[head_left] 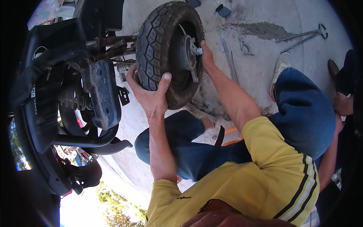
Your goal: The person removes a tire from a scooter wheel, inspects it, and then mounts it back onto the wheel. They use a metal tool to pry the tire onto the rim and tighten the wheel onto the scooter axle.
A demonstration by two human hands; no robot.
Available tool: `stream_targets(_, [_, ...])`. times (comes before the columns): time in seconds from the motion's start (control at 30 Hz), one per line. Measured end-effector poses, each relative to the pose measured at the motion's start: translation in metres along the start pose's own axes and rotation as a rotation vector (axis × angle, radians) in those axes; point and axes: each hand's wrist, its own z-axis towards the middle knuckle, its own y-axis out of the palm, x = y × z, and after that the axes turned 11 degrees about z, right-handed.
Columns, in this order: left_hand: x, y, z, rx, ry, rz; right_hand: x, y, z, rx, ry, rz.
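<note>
Wheel (pixel 168 56) (black) between both hands (pixel 152 97)

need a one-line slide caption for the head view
Left hand and right hand hold a wheel beside a black vehicle; tools lie on the ground.

The round, dusty black rubber tyre (pixel 170 38) I grip has a tread (pixel 149 49) patterned in jagged zigzags, and its round metal hub (pixel 185 53) is dull grey. My short-sleeved yellow fabric shirt (pixel 242 178) carries black and white stripes (pixel 306 189); my fabric trousers (pixel 306 109) are dark blue, the floor (pixel 264 11) pale grey.
</note>
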Motion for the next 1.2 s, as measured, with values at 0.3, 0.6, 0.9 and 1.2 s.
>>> stream_targets(0.3, [0.024,0.008,0.026,-0.058,-0.032,0.196,0.045,-0.017,0.025,-0.016,0.255,0.036])
stream_targets(0.6, [-0.016,0.014,-0.024,0.11,0.265,0.16,0.046,-0.028,0.02,0.003,0.362,-0.16])
stream_targets(0.9, [0.002,0.012,-0.001,0.093,0.1,0.122,0.006,-0.01,-0.07,-0.01,0.69,-0.115])
stream_targets(1.2, [0.007,0.005,0.009,0.126,0.101,0.217,-0.051,-0.085,-0.061,0.009,-0.275,-1.296])
